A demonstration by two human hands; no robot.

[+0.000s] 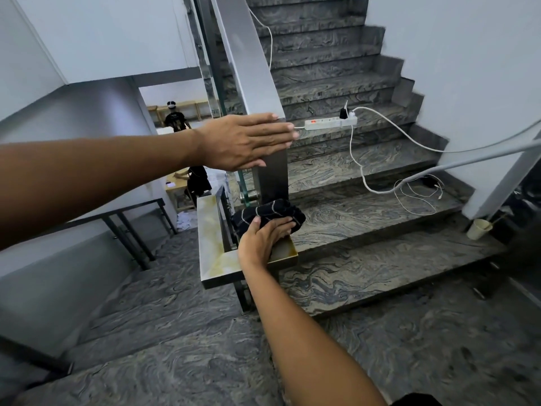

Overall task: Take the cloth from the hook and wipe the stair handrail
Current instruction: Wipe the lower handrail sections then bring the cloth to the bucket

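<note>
A flat steel stair handrail runs up the middle of the stairs and bends down into a vertical post, then into a low horizontal section. My left hand lies flat, fingers straight and together, against the bend at the top of the post. My right hand presses a bunched black cloth with thin white stripes onto the low horizontal rail at the foot of the post. No hook is in sight.
Grey marbled steps rise ahead, carrying a white power strip and loose white cables. A paper cup stands by the right wall. A descending flight with a dark rail lies left; people are below.
</note>
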